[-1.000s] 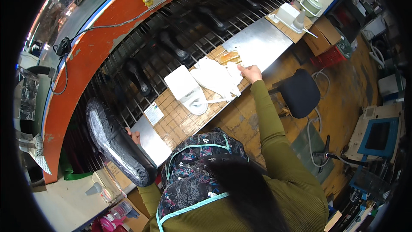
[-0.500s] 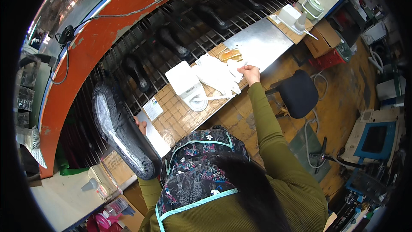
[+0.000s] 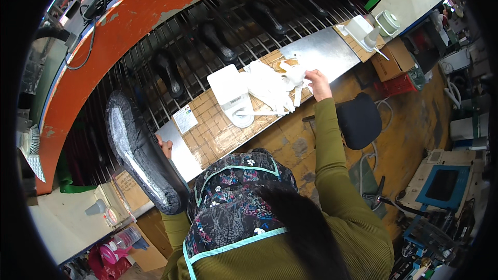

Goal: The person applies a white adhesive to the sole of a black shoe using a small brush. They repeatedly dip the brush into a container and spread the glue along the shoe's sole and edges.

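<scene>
- Black shoe-like piece [image 3: 139, 150]: located at the person's left, over the left end of the bench [image 3: 329, 54]; long axis runs from upper left to lower right; one rounded end points toward the rack [image 3: 245, 51], the other toward the apron [image 3: 236, 197]; the shiny strip along its length faces the camera.
- Left hand [image 3: 165, 146]: located at the inner side of the shoe-like piece, mostly hidden behind it; bent fingers show at the edge; how firmly they close cannot be told.
- Right hand [image 3: 319, 85]: thumb and fingertips pinch a white flap [image 3: 294, 75] beside the white cloth pile [image 3: 264, 85]; the hand sits at the bench's near edge.
- Edges and room: a white device [image 3: 228, 91] stands left of the pile, on the brown mat [image 3: 207, 137]; bare metal lies beyond the pile on the right; open floor separates the near edge from the black seat [image 3: 358, 121].
- Change from the earlier frame: the flap is raised and bunched; the shoe-like piece keeps its slant.
</scene>
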Demonstrator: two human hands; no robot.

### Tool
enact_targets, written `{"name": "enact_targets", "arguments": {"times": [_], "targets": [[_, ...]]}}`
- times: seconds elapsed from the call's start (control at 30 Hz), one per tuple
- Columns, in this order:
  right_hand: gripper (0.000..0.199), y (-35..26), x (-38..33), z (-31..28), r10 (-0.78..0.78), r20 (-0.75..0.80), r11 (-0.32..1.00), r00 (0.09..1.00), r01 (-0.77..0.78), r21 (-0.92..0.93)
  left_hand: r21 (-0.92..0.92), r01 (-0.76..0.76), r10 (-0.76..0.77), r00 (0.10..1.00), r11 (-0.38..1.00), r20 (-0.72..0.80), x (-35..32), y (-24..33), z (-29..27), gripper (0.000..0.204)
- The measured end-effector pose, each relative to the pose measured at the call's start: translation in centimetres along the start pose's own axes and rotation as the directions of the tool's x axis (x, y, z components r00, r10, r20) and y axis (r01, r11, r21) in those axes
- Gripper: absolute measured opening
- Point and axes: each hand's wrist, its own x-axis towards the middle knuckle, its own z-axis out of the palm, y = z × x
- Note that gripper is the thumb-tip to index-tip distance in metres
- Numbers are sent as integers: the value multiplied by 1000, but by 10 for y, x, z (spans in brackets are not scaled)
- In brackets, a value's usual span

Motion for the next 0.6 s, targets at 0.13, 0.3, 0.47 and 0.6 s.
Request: {"name": "enact_targets", "arguments": {"times": [0.13,0.3,0.47,0.6], "targets": [[13,-8,-1,-2,-145,182,968,973,102,229,203,42,-20,994,978,-110,-40,-3,-72,31],[14,-61,-69,47,-161,473,968,866,47,245,-332,73,-189,924,940,-333,7,18,55,76],[18,-109,-162,124,42,869,995,492,56,-79,-181,-50,-74,786,982,-614,50,9,91,89],[10,-122,-202,177,-73,987,985,140,165,50,-156,58,-136,820,986,-556,73,0,88,103]]}}
